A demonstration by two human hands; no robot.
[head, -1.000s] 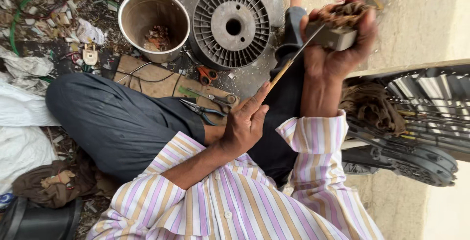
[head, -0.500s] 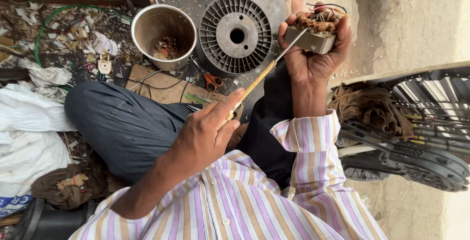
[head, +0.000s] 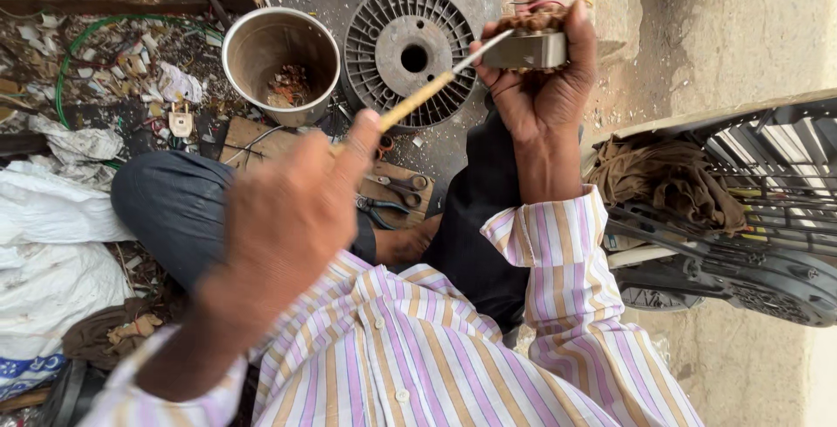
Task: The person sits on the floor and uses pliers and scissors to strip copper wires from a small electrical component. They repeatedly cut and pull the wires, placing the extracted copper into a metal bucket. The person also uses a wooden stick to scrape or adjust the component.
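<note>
Copper windings remain packed in the small motor stator (head: 532,44) my right hand (head: 540,87) clasps, my left hand (head: 288,218) pinching the yellow-handled tool (head: 427,94) prying, unfinished I judge.

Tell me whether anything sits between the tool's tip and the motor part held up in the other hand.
Nothing visible does. The left hand holds the yellow-handled tool, whose metal tip already reaches the motor part gripped in the right hand. The grey spool and metal pot lie below on the floor.
</note>
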